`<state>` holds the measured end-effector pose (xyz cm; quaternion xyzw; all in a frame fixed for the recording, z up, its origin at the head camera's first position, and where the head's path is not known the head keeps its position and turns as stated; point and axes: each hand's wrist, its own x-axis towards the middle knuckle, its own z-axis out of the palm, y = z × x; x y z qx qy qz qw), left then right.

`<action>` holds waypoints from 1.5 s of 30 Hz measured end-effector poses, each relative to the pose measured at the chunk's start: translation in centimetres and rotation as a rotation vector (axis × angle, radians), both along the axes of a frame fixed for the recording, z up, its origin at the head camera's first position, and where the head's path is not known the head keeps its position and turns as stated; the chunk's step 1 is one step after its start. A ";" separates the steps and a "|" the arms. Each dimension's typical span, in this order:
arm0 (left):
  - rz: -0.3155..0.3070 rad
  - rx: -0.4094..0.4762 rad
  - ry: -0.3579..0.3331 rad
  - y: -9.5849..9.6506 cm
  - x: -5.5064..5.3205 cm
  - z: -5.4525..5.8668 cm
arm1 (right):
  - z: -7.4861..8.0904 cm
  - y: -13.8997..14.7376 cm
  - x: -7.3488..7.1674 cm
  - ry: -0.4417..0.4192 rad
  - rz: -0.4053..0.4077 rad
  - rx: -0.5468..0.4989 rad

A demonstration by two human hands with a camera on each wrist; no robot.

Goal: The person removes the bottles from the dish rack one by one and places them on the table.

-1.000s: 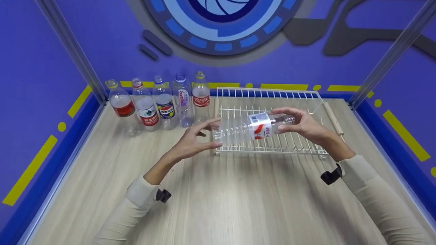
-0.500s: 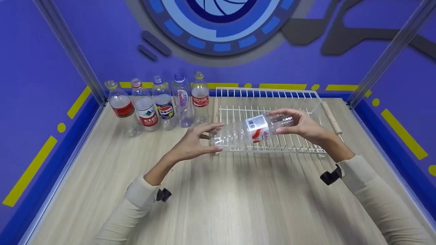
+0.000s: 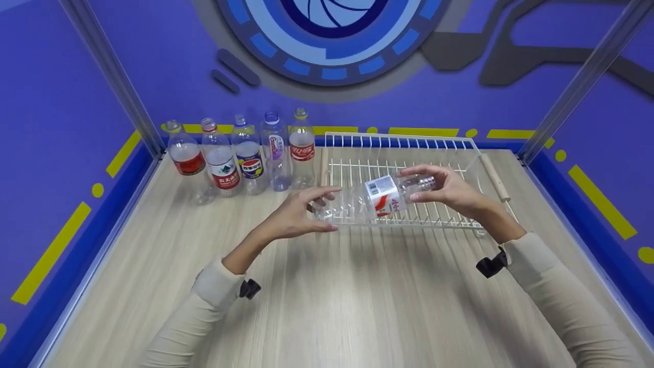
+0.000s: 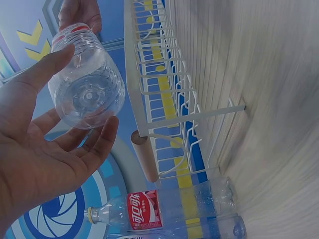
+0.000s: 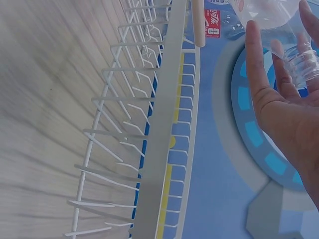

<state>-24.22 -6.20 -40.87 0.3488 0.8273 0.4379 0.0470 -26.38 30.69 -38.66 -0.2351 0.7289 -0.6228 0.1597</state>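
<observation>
A clear plastic bottle (image 3: 387,197) with a white and red label lies nearly level in the air above the wire rack. My right hand (image 3: 454,191) grips it by the shoulder near the neck, which points right and is uncapped. Around its base curls my left hand (image 3: 296,214), thumb on one side and fingers on the other. From the left wrist view, the bottle's round bottom (image 4: 89,96) faces the camera, between thumb and fingertips. The right wrist view catches the right hand (image 5: 284,104) at the upper right, the ribbed neck between its fingers.
Under the bottle stands a white wire rack (image 3: 409,226) with wooden handles (image 3: 494,177) at its sides. Left of it, several uncapped plastic bottles stand in a row, a red-labelled cola bottle (image 3: 302,152) nearest the rack. Blue-purple walls (image 3: 347,110) enclose the wooden table (image 3: 347,296).
The left hand has closed in on the bottle's base, which lay further from its palm a second ago. The bottle has shifted slightly left, its base end tipping toward me.
</observation>
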 end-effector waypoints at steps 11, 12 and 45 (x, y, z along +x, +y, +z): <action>0.064 0.005 -0.030 -1.0 -0.4 0.3 | -0.4 0.3 -1.0 0.011 0.027 0.006; 0.072 0.004 -0.034 -1.1 -0.4 0.2 | -0.4 0.6 -1.0 0.015 0.022 0.009; 0.399 0.252 -0.281 -12.0 0.2 -1.9 | -1.7 18.7 -0.3 0.017 -0.307 0.166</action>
